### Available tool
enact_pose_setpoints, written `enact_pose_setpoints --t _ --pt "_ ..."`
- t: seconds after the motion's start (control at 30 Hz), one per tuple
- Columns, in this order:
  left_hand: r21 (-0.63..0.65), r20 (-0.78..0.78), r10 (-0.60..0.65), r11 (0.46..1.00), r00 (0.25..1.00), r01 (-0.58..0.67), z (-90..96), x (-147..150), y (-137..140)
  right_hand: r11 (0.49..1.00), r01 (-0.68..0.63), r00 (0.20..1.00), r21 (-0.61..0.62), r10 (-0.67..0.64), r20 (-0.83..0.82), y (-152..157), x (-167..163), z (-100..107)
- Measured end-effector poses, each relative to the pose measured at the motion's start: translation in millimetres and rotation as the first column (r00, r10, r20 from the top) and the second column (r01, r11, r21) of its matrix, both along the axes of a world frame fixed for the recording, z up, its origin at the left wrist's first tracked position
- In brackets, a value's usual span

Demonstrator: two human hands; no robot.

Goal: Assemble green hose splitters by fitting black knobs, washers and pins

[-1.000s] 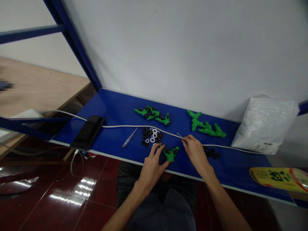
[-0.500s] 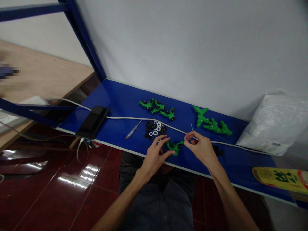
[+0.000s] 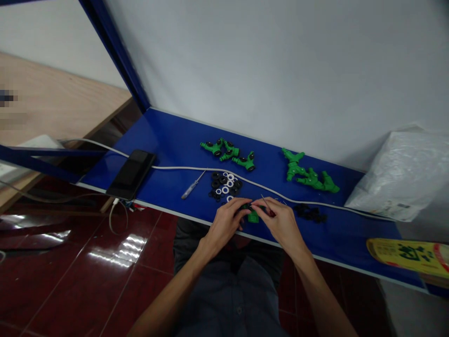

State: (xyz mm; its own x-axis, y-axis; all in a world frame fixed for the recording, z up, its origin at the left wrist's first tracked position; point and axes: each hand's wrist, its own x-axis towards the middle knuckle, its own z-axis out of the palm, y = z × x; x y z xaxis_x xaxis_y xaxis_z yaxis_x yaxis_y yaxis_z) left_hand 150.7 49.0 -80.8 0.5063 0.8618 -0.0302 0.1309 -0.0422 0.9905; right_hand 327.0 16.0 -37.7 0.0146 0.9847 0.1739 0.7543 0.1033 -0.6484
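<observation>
Close to the shelf's front edge, my left hand [image 3: 226,221] is closed around a green Y-shaped hose connector [image 3: 253,217], mostly covered by my fingers. My right hand [image 3: 282,222] meets it from the other side, thumb and fingertip pinched at the connector's top. Tucked in that same hand is a small screwdriver [image 3: 271,213] with a red handle, its thin metal shaft pointing up and away. Whether the fingertips also pinch a small part is hidden. Black and white rings [image 3: 225,183] lie just beyond my left hand.
Green connectors with black parts [image 3: 229,152] and plain green ones [image 3: 310,177] sit toward the wall. A clear-handled screwdriver [image 3: 191,188], a phone [image 3: 131,174], a white cable [image 3: 182,168], small black parts [image 3: 310,214], a plastic-wrapped package [image 3: 396,175] and a yellow packet [image 3: 407,255] share the blue shelf [image 3: 168,135].
My right hand has moved left from beside the connector to touch it, bringing the red-handled screwdriver along. The left hand's fingers have closed in around the connector. The view has shifted slightly.
</observation>
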Motion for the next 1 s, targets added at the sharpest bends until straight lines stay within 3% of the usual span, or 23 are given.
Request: enact_pose_setpoints --t 0.17,0.27,0.43,0.6,0.77,1.0 --pt "0.039 0.01 0.009 0.999 1.0 -0.01 -3.0 0 -1 0.99 -0.143 0.97 -0.004 0.14 0.201 -7 -5 1" --pt "0.065 0.024 0.013 0.998 1.0 -0.014 -5.8 0 -1 0.986 -0.165 0.948 -0.018 0.163 0.274 -11 -5 -1" --pt "0.125 -0.005 -0.006 0.992 1.0 0.007 -9.2 0 0 0.979 -0.187 0.942 0.079 0.156 0.296 -17 -4 -5" --pt "0.261 -0.066 0.017 0.965 0.998 0.0 -9.1 1 1 0.97 -0.222 0.934 0.101 0.182 0.306 -25 -1 -7" --pt "0.281 -0.084 0.008 0.96 0.996 0.016 -6.7 3 0 0.96 -0.206 0.949 0.191 0.149 0.276 -28 4 -11" --pt "0.286 -0.094 0.01 0.958 0.995 0.017 -6.0 3 2 0.96 -0.234 0.942 0.151 0.186 0.28 -29 3 -14"
